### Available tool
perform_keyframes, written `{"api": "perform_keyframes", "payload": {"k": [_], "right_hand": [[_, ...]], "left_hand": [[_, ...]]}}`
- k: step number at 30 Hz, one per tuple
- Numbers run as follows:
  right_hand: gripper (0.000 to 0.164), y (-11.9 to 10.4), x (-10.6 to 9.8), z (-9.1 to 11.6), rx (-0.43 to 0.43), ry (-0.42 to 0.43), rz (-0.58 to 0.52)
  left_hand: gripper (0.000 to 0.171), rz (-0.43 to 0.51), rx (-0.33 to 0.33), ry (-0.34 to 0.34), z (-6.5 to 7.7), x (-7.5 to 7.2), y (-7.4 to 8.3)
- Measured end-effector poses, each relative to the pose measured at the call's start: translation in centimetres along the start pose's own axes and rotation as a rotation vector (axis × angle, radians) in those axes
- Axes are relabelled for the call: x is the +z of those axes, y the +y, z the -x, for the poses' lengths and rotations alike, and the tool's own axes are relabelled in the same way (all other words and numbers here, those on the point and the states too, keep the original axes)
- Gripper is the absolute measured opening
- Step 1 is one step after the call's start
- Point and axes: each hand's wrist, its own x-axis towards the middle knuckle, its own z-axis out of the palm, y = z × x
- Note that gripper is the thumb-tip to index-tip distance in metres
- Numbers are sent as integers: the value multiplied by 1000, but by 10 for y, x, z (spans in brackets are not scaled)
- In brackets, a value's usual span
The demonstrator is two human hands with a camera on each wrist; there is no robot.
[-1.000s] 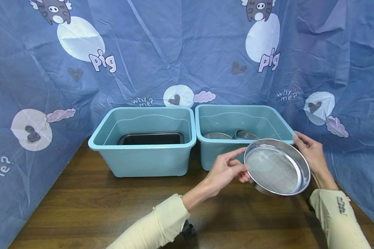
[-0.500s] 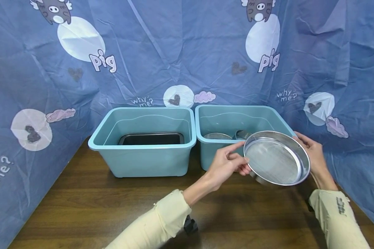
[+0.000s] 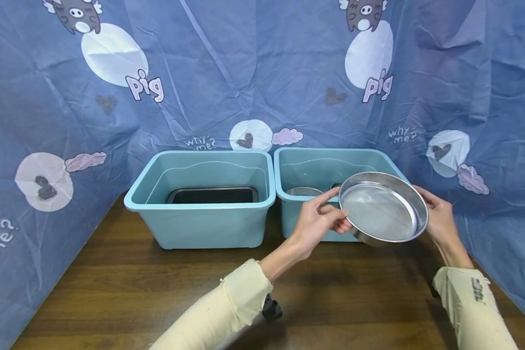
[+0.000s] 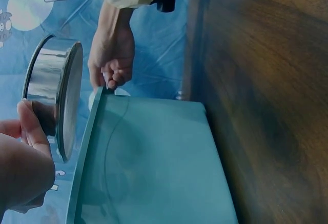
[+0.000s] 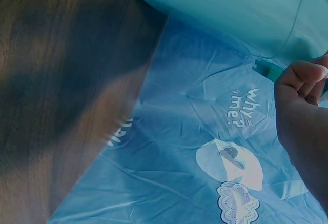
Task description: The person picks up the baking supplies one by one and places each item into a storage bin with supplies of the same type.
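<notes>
My left hand pinches the edge of a round metal sieve, thumb and fingers on its left side. The sieve is tilted, its fine mesh facing me, and it overlaps the front right of the right teal bin. In the left wrist view the sieve is held beside and above the bin's rim. My right hand grips that bin's right rim; in the right wrist view its curled fingers show at the bin's edge. Part of a round metal rim shows inside the right bin.
A second teal bin stands just left of the first, with a dark rectangular pan inside. Both bins rest on a brown wooden table. Blue printed cloth hangs behind and along both sides.
My left hand has raised the sieve and carried it slightly left and farther over the right bin, covering more of its contents. My right hand stays on the bin's rim.
</notes>
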Motion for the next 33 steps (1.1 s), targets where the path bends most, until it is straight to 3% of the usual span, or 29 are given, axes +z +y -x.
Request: {"api": "perform_keyframes", "payload": {"k": [3, 5, 7, 11, 14, 18, 23, 28, 33], "right_hand": [[35, -1, 1, -1, 1, 16, 106], [34, -2, 2, -1, 18, 23, 118], [34, -3, 3, 0, 29, 21, 79], [44, -4, 5, 0, 67, 5, -115], [40, -3, 7, -1, 81, -8, -186], [33, -3, 8, 0, 92, -19, -232], [17, -3, 8, 1, 79, -15, -185], [49, -4, 8, 1, 91, -8, -147], [54, -3, 8, 0, 97, -12, -162]], "left_hand": [[60, 17, 11, 27, -4, 2, 0], [60, 23, 15, 47, -7, 2, 0], [59, 19, 21, 66, -8, 2, 1], [59, -1, 23, 88, -11, 2, 2], [60, -3, 30, 106, -13, 2, 1], [60, 6, 42, 135, -16, 2, 0], [60, -5, 67, 183, -19, 3, 1], [61, -4, 84, 223, -22, 4, 2], [62, 13, 80, 243, -26, 3, 2]]}}
